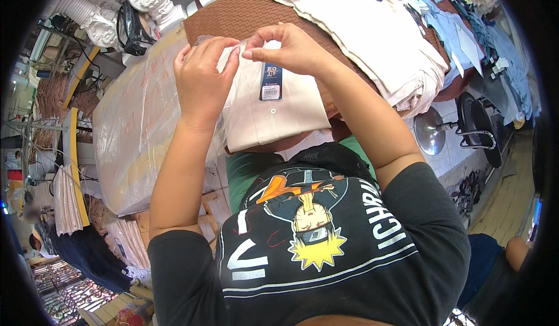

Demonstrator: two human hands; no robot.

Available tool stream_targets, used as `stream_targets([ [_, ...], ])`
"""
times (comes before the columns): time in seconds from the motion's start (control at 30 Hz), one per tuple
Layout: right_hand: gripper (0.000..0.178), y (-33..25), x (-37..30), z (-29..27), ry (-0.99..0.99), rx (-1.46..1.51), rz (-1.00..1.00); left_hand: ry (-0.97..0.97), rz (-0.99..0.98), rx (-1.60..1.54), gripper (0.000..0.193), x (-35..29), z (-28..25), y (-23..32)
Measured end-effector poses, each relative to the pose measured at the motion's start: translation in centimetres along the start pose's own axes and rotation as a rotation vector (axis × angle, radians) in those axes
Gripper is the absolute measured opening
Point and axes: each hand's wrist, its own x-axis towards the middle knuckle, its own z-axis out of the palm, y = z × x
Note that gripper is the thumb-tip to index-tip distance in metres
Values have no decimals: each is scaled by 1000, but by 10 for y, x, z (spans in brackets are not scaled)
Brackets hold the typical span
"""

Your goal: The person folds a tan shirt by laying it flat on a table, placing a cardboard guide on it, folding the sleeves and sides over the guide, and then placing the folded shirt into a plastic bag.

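A folded beige shirt [279,116] lies in front of me with its buttoned front up and a navy hang tag [271,82] on it. Over its collar end, my left hand [207,78] has thumb and forefinger pinched together. Close to its right, my right hand [288,49] pinches too, its fingers curled. Between the two pinches shows a small clear, shiny bit, perhaps plastic; its kind is too small to make out. The shirt's collar is largely hidden behind my hands.
A brown textured cloth [230,17] covers the surface ahead. Folded off-white garments [367,34] are piled to the right, with light blue garments [442,29] beyond. A large plastic-wrapped bundle [148,134] stands left. A round-based stool [430,131] and black chair [477,125] are right.
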Motion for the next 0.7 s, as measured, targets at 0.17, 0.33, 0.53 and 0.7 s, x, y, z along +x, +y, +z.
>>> stream_targets([
  [0.17,15,-1,1,1,-6,-220,-85,-48,-67,26,11,-1,1,-3],
  [0.33,15,-6,-2,-5,-137,-429,12,-223,-243,100,16,12,-13,-26],
  [0.53,25,3,10,12,-156,-90,83,-335,-284,-463,36,-1,-21,-34],
  [0.7,26,35,22,5,-85,-20,38,-33,-101,-452,23,-8,25,-32],
])
